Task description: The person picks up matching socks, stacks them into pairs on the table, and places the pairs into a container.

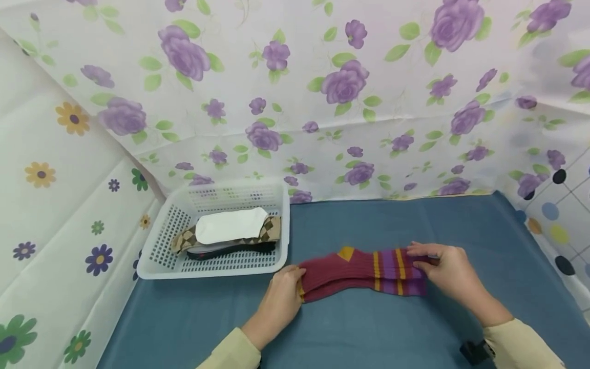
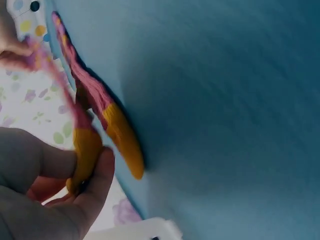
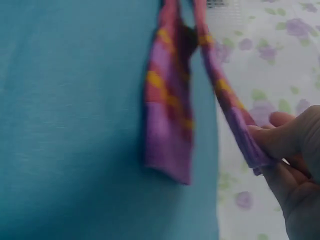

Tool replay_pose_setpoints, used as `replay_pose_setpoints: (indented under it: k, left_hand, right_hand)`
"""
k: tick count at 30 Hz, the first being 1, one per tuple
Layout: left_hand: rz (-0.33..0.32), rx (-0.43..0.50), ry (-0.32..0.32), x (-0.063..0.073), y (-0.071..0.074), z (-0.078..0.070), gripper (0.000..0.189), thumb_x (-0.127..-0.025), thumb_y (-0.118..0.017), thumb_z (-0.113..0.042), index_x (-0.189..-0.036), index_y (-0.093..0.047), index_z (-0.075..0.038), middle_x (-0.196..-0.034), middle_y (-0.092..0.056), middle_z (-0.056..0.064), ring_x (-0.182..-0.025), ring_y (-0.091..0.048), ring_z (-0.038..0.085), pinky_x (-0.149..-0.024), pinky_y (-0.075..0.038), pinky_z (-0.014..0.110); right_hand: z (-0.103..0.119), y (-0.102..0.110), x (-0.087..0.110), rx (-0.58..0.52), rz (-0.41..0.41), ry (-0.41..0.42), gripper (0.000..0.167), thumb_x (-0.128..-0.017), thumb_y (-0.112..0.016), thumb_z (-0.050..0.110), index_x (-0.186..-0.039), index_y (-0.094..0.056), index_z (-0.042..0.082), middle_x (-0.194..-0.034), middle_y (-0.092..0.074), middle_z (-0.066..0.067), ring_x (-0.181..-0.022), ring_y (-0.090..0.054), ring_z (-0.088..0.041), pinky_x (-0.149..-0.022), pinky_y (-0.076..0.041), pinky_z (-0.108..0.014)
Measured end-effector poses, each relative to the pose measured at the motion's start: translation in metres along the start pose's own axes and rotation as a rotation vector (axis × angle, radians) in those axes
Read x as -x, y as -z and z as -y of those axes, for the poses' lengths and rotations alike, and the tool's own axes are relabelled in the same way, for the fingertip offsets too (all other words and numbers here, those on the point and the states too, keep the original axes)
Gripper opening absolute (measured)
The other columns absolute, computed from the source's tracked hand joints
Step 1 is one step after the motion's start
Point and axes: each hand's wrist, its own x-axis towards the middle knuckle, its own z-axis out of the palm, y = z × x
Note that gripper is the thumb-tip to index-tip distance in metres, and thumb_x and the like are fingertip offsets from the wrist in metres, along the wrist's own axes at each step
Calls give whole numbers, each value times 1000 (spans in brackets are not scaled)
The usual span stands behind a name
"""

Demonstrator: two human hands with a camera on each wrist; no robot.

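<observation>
Two maroon socks with purple and yellow stripes lie side by side in the head view. My left hand (image 1: 282, 297) pinches the toe of the farther sock (image 1: 338, 266), while the right hand (image 1: 447, 271) holds its striped cuff. That sock is stretched between both hands, raised off the cloth. Just nearer to me, the second sock (image 1: 329, 293) rests on the blue surface, partly covered. In the left wrist view, thumb and fingers grip the yellow toe (image 2: 87, 150) of the raised sock. The right wrist view shows the purple cuff (image 3: 250, 145) between thumb and fingers.
A white plastic basket (image 1: 159, 256) stands left of the socks, close to my left hand. Inside lie a white sock (image 1: 230, 225), a brown checkered one (image 1: 272, 229) and a dark one (image 1: 230, 250). Flowered sheets (image 1: 313, 97) hang behind the blue cloth (image 1: 359, 333).
</observation>
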Motion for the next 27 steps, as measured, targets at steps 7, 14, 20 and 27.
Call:
replay_pose_setpoints:
  k: [7, 14, 20, 27]
  left_hand:
    - [4, 54, 43, 1, 0, 6, 31, -83, -57, 11, -110, -68, -2, -104, -66, 8, -97, -66, 18, -73, -56, 23]
    - [41, 144, 75, 2, -4, 7, 30, -86, -54, 8, -111, -67, -2, -107, -66, 9, -100, -65, 19, -74, -55, 22]
    - [98, 161, 81, 3, -8, 10, 30, -85, -56, 8, -110, -67, -3, -107, -67, 10, -100, -65, 20, -76, -55, 25]
    - [154, 25, 44, 4, -6, 6, 30, -85, -57, 4, -112, -66, -6, -113, -61, 8, -102, -62, 20, -79, -55, 27]
  right_hand:
    - [-8, -12, 0, 11, 152, -49, 32, -78, -71, -1, -103, -72, 20, -113, -68, -8, -105, -64, -29, -67, -57, -31]
    - [-9, -2, 1, 4, 195, -99, 35, -80, -70, -1, -108, -70, 20, -114, -67, -10, -106, -63, -30, -65, -57, -30]
    - [-16, -10, 4, 79, 270, -87, 32, -79, -70, 0, -107, -71, 15, -110, -68, -12, -104, -63, -32, -69, -56, -36]
    - [-18, -15, 3, 187, 271, -5, 30, -78, -72, 1, -105, -71, 12, -104, -69, -9, -99, -64, -29, -75, -55, -43]
